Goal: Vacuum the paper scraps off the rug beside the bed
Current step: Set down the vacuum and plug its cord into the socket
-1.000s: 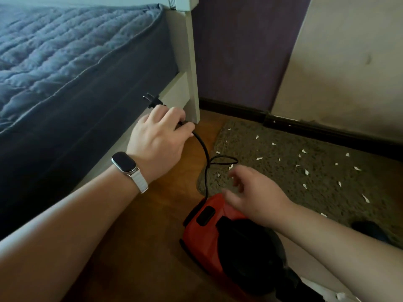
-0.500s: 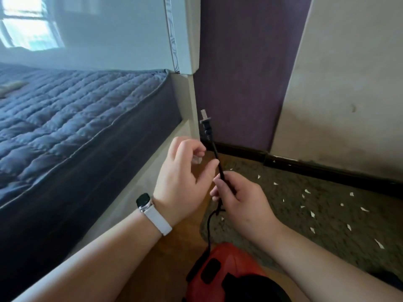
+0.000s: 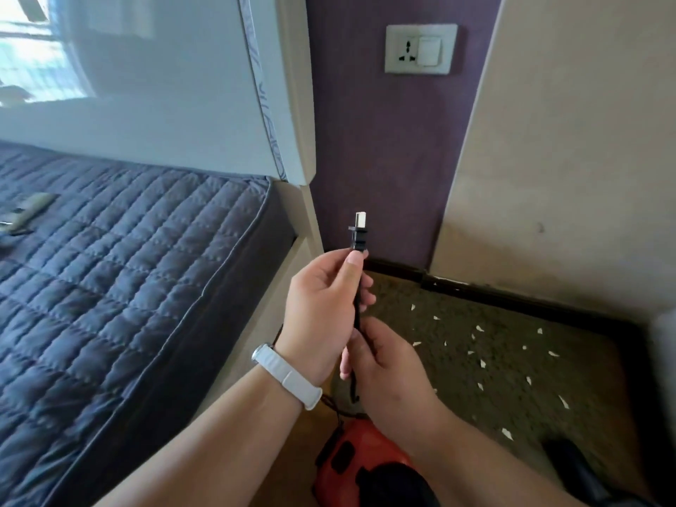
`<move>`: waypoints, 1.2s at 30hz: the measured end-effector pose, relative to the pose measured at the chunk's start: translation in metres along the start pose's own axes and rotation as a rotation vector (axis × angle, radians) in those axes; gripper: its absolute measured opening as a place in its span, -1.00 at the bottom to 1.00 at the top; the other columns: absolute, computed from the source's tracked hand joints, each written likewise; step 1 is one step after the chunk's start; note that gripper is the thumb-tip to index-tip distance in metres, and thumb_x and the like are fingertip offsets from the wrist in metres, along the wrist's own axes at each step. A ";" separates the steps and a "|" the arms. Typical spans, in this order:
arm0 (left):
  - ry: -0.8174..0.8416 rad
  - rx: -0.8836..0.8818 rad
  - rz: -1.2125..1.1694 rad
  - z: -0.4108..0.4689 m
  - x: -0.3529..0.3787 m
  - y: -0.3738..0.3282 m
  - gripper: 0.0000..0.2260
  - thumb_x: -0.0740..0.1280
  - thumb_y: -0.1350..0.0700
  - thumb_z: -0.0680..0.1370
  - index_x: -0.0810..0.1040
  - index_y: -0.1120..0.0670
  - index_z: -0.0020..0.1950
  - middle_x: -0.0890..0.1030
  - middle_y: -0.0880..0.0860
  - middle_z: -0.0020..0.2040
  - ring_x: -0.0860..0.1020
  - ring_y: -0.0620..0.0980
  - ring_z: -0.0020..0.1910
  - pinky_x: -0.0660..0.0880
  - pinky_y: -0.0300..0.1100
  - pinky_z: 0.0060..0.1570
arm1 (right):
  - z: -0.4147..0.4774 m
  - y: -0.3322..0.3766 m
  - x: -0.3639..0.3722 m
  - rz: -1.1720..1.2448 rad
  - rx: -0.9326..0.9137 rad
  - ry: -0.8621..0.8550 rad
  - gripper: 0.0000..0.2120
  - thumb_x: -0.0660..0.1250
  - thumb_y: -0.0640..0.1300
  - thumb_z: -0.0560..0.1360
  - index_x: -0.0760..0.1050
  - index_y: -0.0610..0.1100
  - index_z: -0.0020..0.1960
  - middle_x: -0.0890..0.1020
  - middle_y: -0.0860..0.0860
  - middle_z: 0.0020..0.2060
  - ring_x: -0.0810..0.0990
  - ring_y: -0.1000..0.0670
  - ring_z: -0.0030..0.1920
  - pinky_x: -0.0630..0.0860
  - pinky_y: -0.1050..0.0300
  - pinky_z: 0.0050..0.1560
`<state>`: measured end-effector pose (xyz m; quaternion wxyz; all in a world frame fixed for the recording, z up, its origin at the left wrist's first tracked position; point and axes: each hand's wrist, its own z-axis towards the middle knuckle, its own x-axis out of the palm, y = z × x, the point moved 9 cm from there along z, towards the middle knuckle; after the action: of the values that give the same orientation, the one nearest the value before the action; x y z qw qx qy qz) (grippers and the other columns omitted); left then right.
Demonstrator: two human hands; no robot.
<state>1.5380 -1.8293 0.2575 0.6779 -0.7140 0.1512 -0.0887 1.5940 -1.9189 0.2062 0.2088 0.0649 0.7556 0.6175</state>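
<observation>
1. Black plug (image 3: 357, 236) held upright, prongs up, below the wall socket (image 3: 420, 49) and well apart from it.
2. Left hand (image 3: 322, 305) pinches the cord (image 3: 356, 309) just under the plug.
3. Right hand (image 3: 387, 371) grips the cord lower down.
4. Red vacuum (image 3: 351, 459) sits on the floor under the hands.
5. White scraps (image 3: 483, 364) lie scattered on the rug (image 3: 512, 397), right of the bed (image 3: 128, 268).
6. White watch band (image 3: 289, 378) on left wrist.
</observation>
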 end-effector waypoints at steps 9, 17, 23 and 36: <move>-0.041 -0.167 -0.033 0.019 0.030 -0.140 -0.83 0.35 0.09 0.61 0.60 0.20 0.00 0.64 0.16 -0.21 0.59 -0.04 -0.35 0.54 -0.17 -0.28 | 0.002 0.129 -0.070 0.133 0.138 0.009 -0.71 0.16 -0.01 0.66 0.51 -0.02 -0.18 0.61 0.00 -0.36 0.52 0.15 -0.38 0.42 0.29 -0.37; -0.039 -0.225 -0.102 0.084 0.054 -0.187 -0.88 0.38 0.10 0.59 0.59 0.14 0.01 0.64 0.08 -0.25 0.60 -0.01 -0.37 0.59 -0.14 -0.32 | 0.057 0.181 -0.103 0.152 0.153 -0.055 -0.67 0.14 -0.01 0.67 0.50 -0.12 -0.18 0.56 -0.01 -0.40 0.47 0.13 -0.41 0.40 0.27 -0.37; 0.053 -0.335 -0.140 0.161 0.072 -0.154 -0.88 0.39 0.12 0.58 0.58 0.18 -0.04 0.61 0.08 -0.29 0.56 -0.01 -0.41 0.52 -0.14 -0.35 | 0.122 0.156 -0.101 0.204 0.286 -0.198 -0.67 0.19 0.04 0.65 0.53 -0.14 -0.15 0.52 -0.01 -0.40 0.44 0.11 -0.42 0.38 0.26 -0.40; 0.299 -0.396 -0.023 0.326 0.129 -0.112 -0.90 0.38 0.14 0.57 0.55 0.10 -0.13 0.60 0.05 -0.29 0.53 -0.04 -0.46 0.48 -0.15 -0.39 | 0.246 0.123 -0.102 0.220 0.431 -0.434 -0.63 0.17 0.00 0.64 0.49 -0.29 -0.14 0.49 -0.04 -0.48 0.49 0.09 -0.45 0.47 0.17 -0.30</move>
<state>1.7780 -1.5621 0.3377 0.4938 -0.8136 0.2559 -0.1697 1.7634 -1.7043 0.3118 0.2785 0.3191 0.7953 0.4338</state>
